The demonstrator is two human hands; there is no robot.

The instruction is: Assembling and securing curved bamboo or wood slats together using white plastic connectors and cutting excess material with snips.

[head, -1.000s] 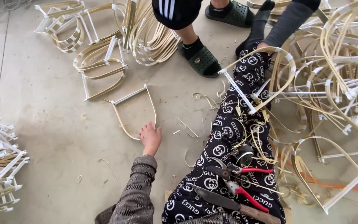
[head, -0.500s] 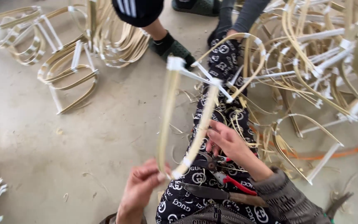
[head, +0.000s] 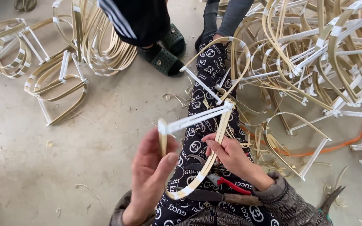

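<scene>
Above the lap, at the centre of the view, held up off the floor: one bent bamboo frame, a U-shaped strip closed across the top by a white-wrapped crossbar. Long axis from about 7 o'clock at the curved bottom up to 1 o'clock at the far crossbar corner. Left hand at the frame's 9 o'clock, fingers clamped together round the near upright just under the crossbar's end. Right hand at 3 o'clock, fingers pinched on the other upright, about midway along its curve. Both hands touching the frame; neither nearer than the other, the frame spanning the gap between them.

On the patterned black trousers, toward 6 o'clock below the hands: one pair of red-handled pliers and one dark blade with a wooden handle, lying crosswise. One more frame resting farther down the legs at 12 o'clock.

On the concrete floor: a large tangled heap of frames at 2 o'clock, too interlaced to count; a smaller group at 10 o'clock, perhaps five or six. One orange cable at 3 o'clock. Another person's two feet in dark green sandals at 12 o'clock.
</scene>
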